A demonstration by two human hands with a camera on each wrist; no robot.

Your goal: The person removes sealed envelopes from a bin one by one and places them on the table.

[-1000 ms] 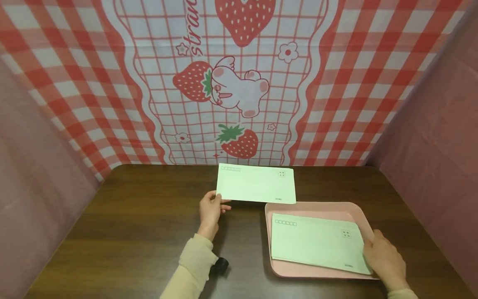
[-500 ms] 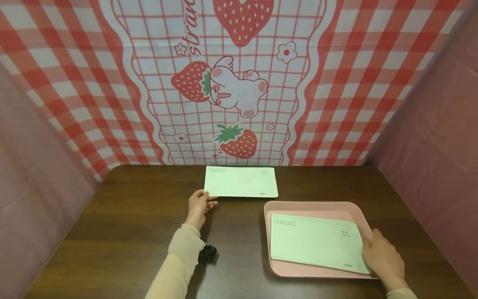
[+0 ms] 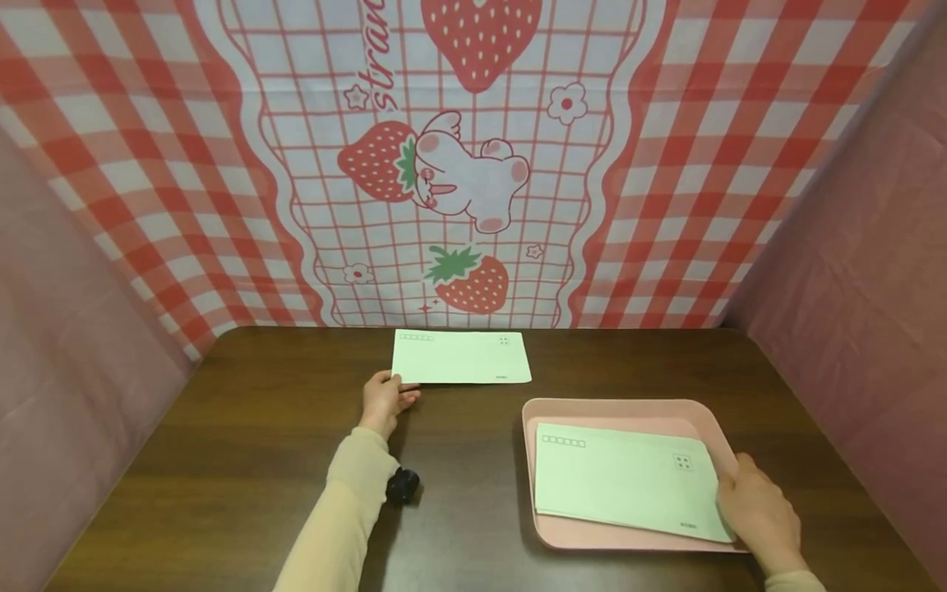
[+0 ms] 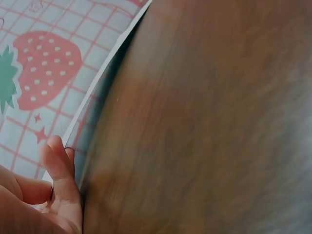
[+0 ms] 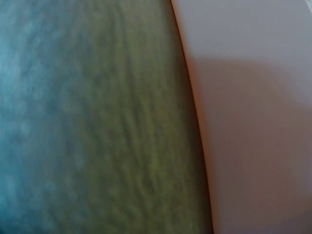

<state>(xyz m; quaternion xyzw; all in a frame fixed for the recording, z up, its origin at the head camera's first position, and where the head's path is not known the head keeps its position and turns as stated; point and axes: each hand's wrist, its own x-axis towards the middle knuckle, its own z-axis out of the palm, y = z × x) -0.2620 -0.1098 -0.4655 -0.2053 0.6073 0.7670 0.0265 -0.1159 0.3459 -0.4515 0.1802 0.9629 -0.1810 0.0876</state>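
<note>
Near the back of the table, my left hand (image 3: pixel 381 403) pinches a single pale green envelope (image 3: pixel 460 358) by its near left corner. Printed boxes and a stamp square face up on it. In the left wrist view, fingers (image 4: pixel 67 192) hold the envelope's edge, seen almost side-on. To the right stands a pink tray (image 3: pixel 614 406) with a stack of similar envelopes (image 3: pixel 621 485) lying slightly askew in it. My right hand (image 3: pixel 762 511) grips the tray's right side, thumb side over the rim; its other fingers are hidden. The right wrist view has only the tray wall (image 5: pixel 243 136) and wood.
The dark wooden table (image 3: pixel 281 460) ends at a back wall hung with a strawberry-print cloth (image 3: pixel 473 164). Pink curtains (image 3: pixel 851 247) close off both sides. A black wrist camera (image 3: pixel 403 487) sits on the left sleeve.
My left hand has carried the envelope leftward and slightly back, away from above the tray's corner, lowering it toward the table. The right hand and the tray have stayed in place.
</note>
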